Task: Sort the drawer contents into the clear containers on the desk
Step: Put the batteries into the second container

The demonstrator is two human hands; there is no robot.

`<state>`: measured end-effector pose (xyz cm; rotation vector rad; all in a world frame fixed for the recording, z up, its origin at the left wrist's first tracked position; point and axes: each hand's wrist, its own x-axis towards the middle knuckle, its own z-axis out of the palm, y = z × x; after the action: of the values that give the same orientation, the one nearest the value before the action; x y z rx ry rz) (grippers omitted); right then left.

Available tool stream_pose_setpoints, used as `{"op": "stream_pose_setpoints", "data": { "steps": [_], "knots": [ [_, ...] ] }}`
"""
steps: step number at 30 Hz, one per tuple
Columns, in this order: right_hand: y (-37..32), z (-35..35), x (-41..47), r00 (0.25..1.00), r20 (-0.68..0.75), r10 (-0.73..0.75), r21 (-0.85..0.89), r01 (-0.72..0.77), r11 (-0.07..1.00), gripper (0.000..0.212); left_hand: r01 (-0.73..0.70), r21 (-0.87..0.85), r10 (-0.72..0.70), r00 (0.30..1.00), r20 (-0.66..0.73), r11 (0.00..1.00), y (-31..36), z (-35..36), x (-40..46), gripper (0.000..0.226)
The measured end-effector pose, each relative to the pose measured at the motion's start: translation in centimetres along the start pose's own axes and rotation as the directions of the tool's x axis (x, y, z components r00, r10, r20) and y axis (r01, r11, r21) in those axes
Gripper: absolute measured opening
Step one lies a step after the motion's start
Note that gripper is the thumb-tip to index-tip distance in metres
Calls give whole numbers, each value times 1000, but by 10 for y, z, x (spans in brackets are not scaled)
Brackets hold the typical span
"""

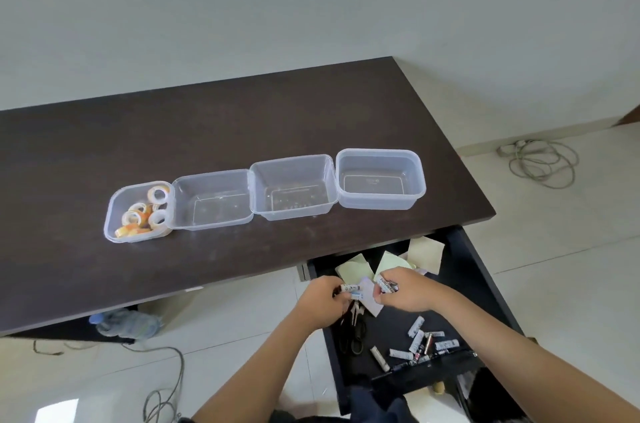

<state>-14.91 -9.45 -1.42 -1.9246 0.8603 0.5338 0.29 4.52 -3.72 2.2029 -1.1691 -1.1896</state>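
Your left hand (320, 301) is curled round a small bundle of batteries (350, 289), white ends poking out past the fingers. Your right hand (403, 289) pinches another few batteries (388, 285) between thumb and fingertips. Both hands hover over the open drawer (460, 260), just beside each other.

Below your right wrist more loose batteries (420, 343) lie scattered on the drawer floor, some crossing one another. Dark-handled scissors (355, 336) lie under your left hand, and pale sticky notes (424, 251) sit at the back of the drawer.

The batteries should feel dense for their size, stiff and smooth; being round, they will likely roll or slip out of a loose fistful. Take each across its middle, and keep the bundles small enough to close your fingers fully. The paper is light and floppy, so lift it flat by an edge. Take the scissors by the handles, blades shut.

Up on the table (138, 152) four clear containers stand in a row, touching. The leftmost container (112, 214) already holds tape rolls (145, 213). The second container (211, 201), third container (294, 187) and rightmost container (381, 180) look empty. Lower your handfuls in rather than dropping them; the thin plastic tubs look light enough to skid.
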Motion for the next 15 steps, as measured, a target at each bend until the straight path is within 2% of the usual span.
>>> {"op": "stream_pose_setpoints", "data": {
  "steps": [6,11,15],
  "knots": [
    [-105,3,17,982,-81,-170,-21,169,985,5,-3,-50,-4,991,-131,999,-43,-88,-29,22],
    [-204,12,42,952,-129,-278,-27,277,961,13,14,-161,-61,955,-290,987,-77,-174,-54,21],
    [-265,20,72,937,-172,-304,-54,300,953,19,18,-161,-81,916,-393,987,-96,-228,-49,27]
  ]
}}
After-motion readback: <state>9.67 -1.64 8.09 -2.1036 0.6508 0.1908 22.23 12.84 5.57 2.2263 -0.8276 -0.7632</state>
